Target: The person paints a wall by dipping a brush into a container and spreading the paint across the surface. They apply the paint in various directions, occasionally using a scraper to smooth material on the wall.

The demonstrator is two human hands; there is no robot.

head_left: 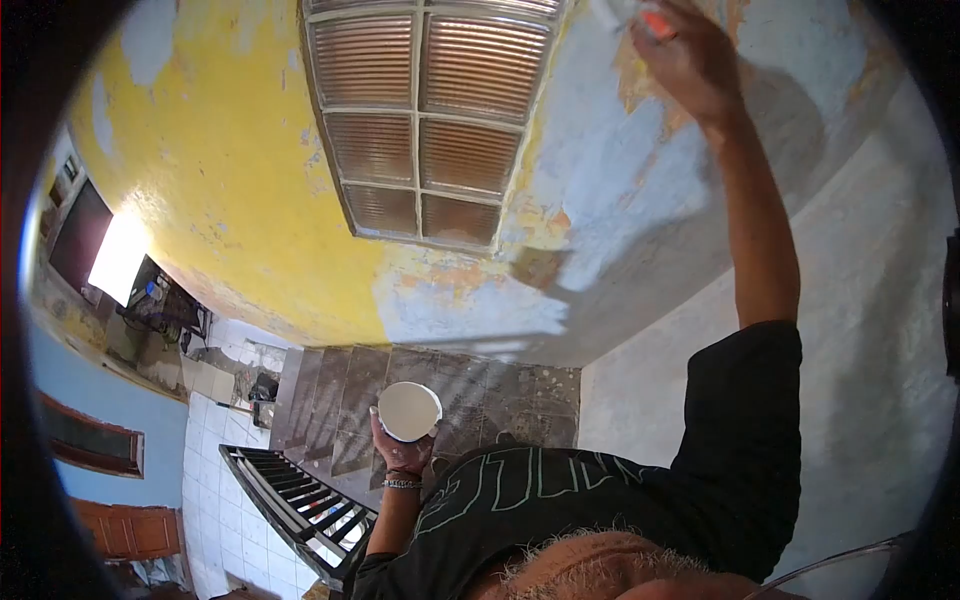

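Low in front of me, my left hand (403,452) is wrapped round the side of a round white tub (410,412), whose pale, off-white inside faces up at me. Raised high at the upper right, my right hand (692,65) grips an orange-handled tool (657,25). Its pale end is blurred and partly cut off by the frame's top edge, so I cannot tell its exact kind. Behind it is the wall (620,190), with patchy pale-blue and peeling orange-brown areas. My right arm's shadow falls across it.
Left of the patchy area, the wall is flaking yellow paint (230,130) around a glass-block window (420,120). A grey side wall (800,420) stands at the right. Brown tiled steps (340,400) descend beside a black railing (300,505) toward a white-tiled floor (215,480).
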